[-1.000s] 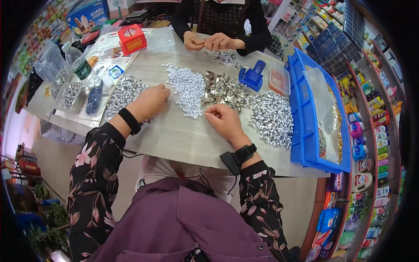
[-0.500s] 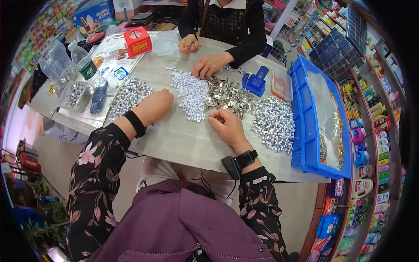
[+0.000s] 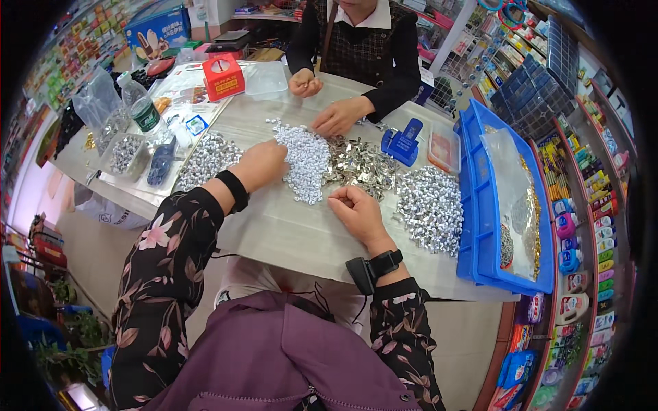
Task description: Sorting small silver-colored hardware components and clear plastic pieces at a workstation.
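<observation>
My left hand (image 3: 264, 164) reaches over the table, its curled fingertips touching the left edge of a pile of small white round pieces (image 3: 306, 168). Whatever is pinched there is too small to make out. My right hand (image 3: 360, 216) rests closed on the tabletop, just below a heap of small silvery metal pieces (image 3: 360, 163). Its thumb and fingers are drawn together, and anything inside them is hidden. Left of my left hand lies a pile of silver-grey pieces (image 3: 209, 161). Another pile of silver and white pieces (image 3: 430, 209) spreads to the right of my right hand.
Across the table a person's hand (image 3: 336, 116) touches the white pile. Behind the piles stand a blue hand-sized device (image 3: 403, 142) and a clear box (image 3: 444, 148). A large blue tray (image 3: 473, 205) lines the right side. A bottle (image 3: 140, 106) and red box (image 3: 224, 77) stand at left.
My left hand has moved right, up to the edge of the white pile. My right hand stays closed in about the same place. The whole view has shifted slightly.
</observation>
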